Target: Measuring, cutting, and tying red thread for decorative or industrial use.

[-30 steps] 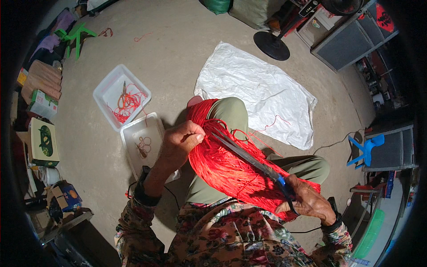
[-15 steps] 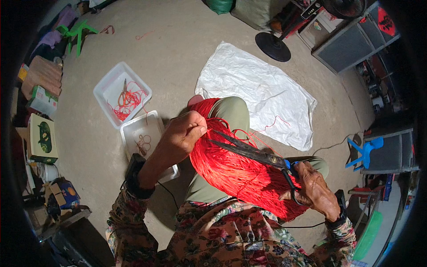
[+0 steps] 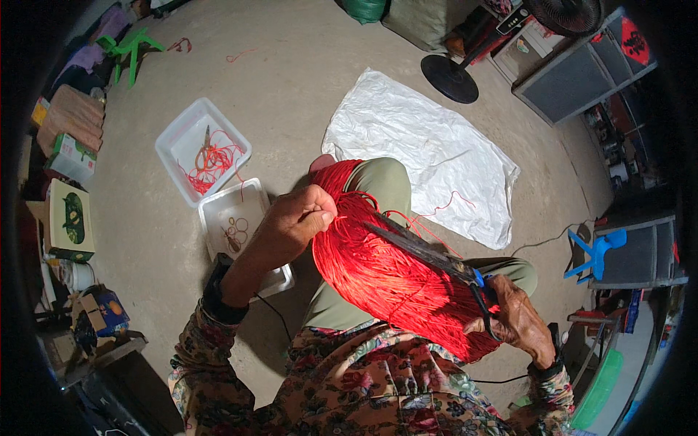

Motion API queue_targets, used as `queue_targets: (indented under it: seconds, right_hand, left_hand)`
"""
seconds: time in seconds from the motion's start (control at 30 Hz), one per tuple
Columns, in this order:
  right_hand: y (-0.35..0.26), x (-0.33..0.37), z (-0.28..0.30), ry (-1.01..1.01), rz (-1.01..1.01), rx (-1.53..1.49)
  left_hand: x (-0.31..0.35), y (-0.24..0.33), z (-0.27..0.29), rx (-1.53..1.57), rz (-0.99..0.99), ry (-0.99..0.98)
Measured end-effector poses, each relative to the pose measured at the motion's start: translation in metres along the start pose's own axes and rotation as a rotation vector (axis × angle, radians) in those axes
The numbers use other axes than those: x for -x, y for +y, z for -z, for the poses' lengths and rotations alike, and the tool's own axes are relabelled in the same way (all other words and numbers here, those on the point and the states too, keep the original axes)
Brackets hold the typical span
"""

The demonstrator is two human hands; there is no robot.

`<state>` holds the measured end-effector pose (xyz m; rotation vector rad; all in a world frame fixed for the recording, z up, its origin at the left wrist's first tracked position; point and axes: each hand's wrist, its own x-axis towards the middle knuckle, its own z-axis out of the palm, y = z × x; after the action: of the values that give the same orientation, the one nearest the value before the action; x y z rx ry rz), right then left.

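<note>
A thick bundle of red cord (image 3: 392, 283) lies across my lap. At its upper left end my left hand (image 3: 299, 218) is closed, thumb pressed to the fingers, pinching a bit of the red cord. My right hand (image 3: 518, 320) grips the handles of a large pair of scissors (image 3: 429, 253) with dark blades and blue on the handle. The blades reach over the bundle toward my left hand, their tips a short way from it. They look closed or nearly so. A loose strand of red cord runs from the bundle onto the white sheet.
To the left, one white bin (image 3: 169, 149) holds tangled red cord and small scissors; another white tray (image 3: 206, 218) holds several rings. A crumpled white sheet (image 3: 414, 152) spreads ahead. Around stand a black fan (image 3: 451, 78), a blue stool (image 3: 599, 251), a green stool (image 3: 131, 51) and boxes.
The scissors' blades have come together and drawn back slightly from my left hand, toward the right. My left hand keeps its pinch in nearly the same spot.
</note>
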<state>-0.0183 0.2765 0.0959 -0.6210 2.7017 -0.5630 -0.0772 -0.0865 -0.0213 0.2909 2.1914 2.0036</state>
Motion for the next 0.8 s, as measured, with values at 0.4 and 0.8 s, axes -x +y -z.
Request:
queue_targets:
  seconds: [0.4, 0.8]
  right_hand:
    - [-0.004, -0.028, -0.022, 0.003, -0.147, -0.614]
    - [-0.041, -0.106, -0.049, 0.057, -0.119, -0.772]
  left_hand:
    - [0.004, -0.004, 0.005, 0.077, 0.138, -0.154]
    - [0.008, 0.02, 0.004, 0.113, 0.255, -0.165]
